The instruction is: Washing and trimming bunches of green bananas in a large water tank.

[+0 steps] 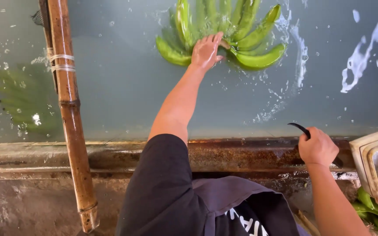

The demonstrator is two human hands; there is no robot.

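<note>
The top of the green banana bunch [241, 30] is cut off, your outstretched left hand [205, 51] lies spread-fingered on it, and your right hand [317, 147] grips a curved knife [299, 128].

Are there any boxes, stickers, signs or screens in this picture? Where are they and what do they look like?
No stickers, signs or screens show.
Cream plastic tub: right edge, beside the rusty tank rim; squarish, rounded corners, seemingly nested.
White lettering: bottom middle, on the person's dark apron; partly hidden.
</note>
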